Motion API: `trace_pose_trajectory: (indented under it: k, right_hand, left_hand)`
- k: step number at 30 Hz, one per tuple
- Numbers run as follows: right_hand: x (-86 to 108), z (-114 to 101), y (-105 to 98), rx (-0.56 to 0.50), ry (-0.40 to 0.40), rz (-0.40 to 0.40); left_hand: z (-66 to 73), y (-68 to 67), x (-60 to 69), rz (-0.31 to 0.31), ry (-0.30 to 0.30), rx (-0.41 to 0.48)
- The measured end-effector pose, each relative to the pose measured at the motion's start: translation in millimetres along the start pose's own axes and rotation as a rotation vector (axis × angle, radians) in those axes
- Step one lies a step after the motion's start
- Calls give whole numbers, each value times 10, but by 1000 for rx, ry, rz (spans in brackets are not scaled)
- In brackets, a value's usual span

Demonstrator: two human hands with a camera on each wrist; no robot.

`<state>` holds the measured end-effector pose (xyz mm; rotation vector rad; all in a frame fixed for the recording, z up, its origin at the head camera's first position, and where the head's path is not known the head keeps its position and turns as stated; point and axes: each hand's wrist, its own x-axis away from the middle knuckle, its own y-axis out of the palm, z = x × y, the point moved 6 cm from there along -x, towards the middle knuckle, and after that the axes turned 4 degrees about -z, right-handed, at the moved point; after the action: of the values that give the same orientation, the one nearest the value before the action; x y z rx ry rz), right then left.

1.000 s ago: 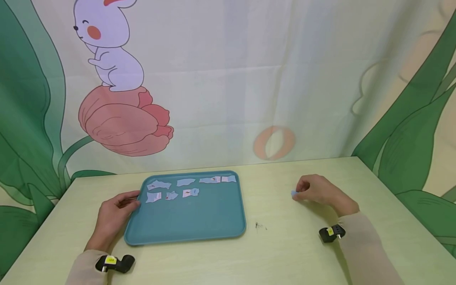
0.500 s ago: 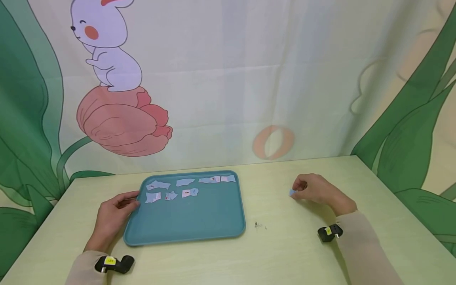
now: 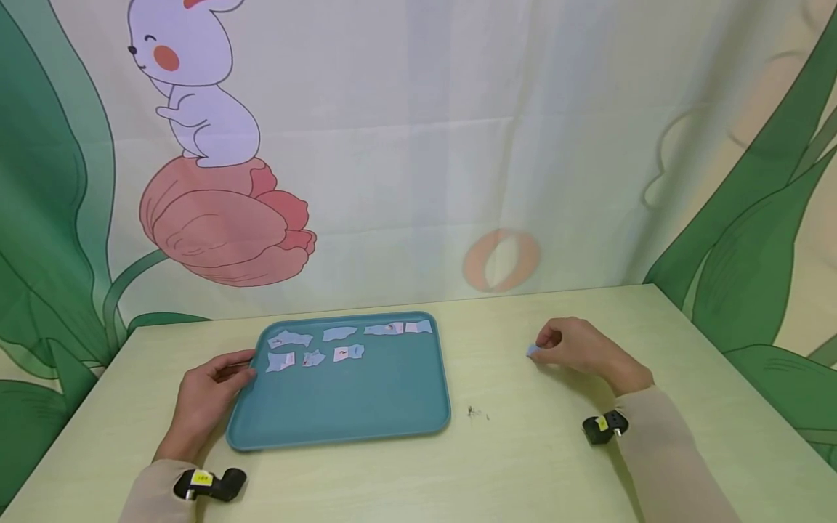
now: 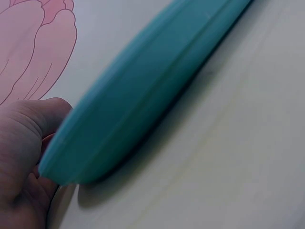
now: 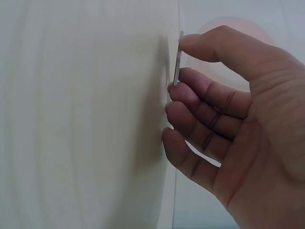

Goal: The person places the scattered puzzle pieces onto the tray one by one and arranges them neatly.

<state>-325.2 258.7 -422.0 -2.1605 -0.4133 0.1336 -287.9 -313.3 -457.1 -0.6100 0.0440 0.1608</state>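
Observation:
A teal tray (image 3: 346, 407) lies on the table at centre left. My left hand (image 3: 205, 396) grips its left edge, thumb at the rim; in the left wrist view the tray (image 4: 128, 90) slants up from the fingers. Several pale blue, irregular paper-like pieces (image 3: 338, 333) lie in two rows across its upper part, some with pink and red print. To the right of the tray, my right hand (image 3: 585, 354) pinches a small light blue piece (image 3: 532, 351) low over the tabletop. In the right wrist view this thin piece (image 5: 178, 59) shows edge-on between thumb and fingers.
The pale wooden table (image 3: 418, 479) ends at a curtain (image 3: 392, 181) printed with a rabbit and plants. Small dark specks (image 3: 472, 412) mark the tabletop right of the tray. Each sleeve carries a black wrist camera (image 3: 604, 427).
My right hand has shifted slightly left with the small blue piece in its fingers. My left hand and the tray stay in place.

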Motion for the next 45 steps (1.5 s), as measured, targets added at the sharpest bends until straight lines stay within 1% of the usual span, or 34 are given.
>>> trace_pose_trajectory:
  k: [9, 13, 15, 18, 22, 25, 31, 35, 41, 45]
  right_hand:
    - [-65, -79, -10, -19, -37, 40]
    - [-89, -149, -6, -32, -73, 68]
    - [-100, -204, -1, -32, -104, 85]
    - [-118, -321, 17, -38, -169, 112]
    - [-150, -492, 87, -61, -255, 123]
    - [-182, -613, 170, -73, -287, 119]
    - [-264, -872, 332, -81, -291, 120]
    - [-338, -1062, 431, -82, -302, 97]
    - [-506, -1302, 583, -35, -326, 75]
    - [-622, -1464, 672, 16, -359, 65]
  left_hand:
    - [-1, -50, 12, 11, 7, -7]
    - [-8, -63, 4, 16, 11, -7]
    - [-10, -62, -5, 18, 9, -6]
    - [-15, -53, -18, 16, 2, 3]
    - [-16, -34, -22, 9, -18, 12]
    - [-12, -20, -21, 5, -28, 18]
    - [-16, 2, -15, -2, -35, 24]
    - [-19, -1, -15, 0, -32, 21]
    - [-18, 3, -14, -2, -36, 12]
    - [-13, 4, -16, 0, -32, 14]
